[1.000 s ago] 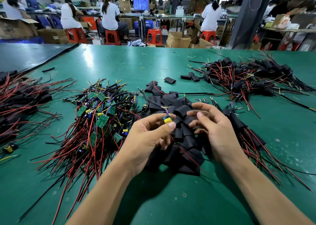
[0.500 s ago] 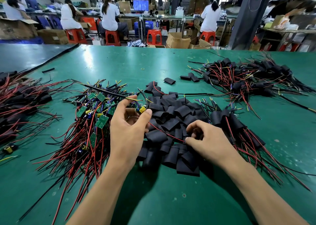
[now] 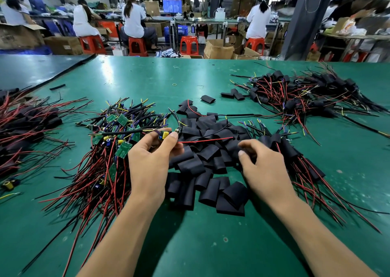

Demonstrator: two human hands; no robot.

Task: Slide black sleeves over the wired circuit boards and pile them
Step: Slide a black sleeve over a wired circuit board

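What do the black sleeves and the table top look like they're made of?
Black sleeves: likely soft plastic or rubber tubing with a matte finish; they lie flattened and creased, with open ends. Table top: a green mat, probably rubber or vinyl, smooth and semi-glossy; it reflects the window light.

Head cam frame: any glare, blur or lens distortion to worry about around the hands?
Head view: white glare streaks on the green table, far from the hands. Fisheye bends the far table edge and tilts the pillar. The left hand, the circuit board it pinches and the right hand are sharp. The background is slightly soft. Shadows are soft and hide nothing.
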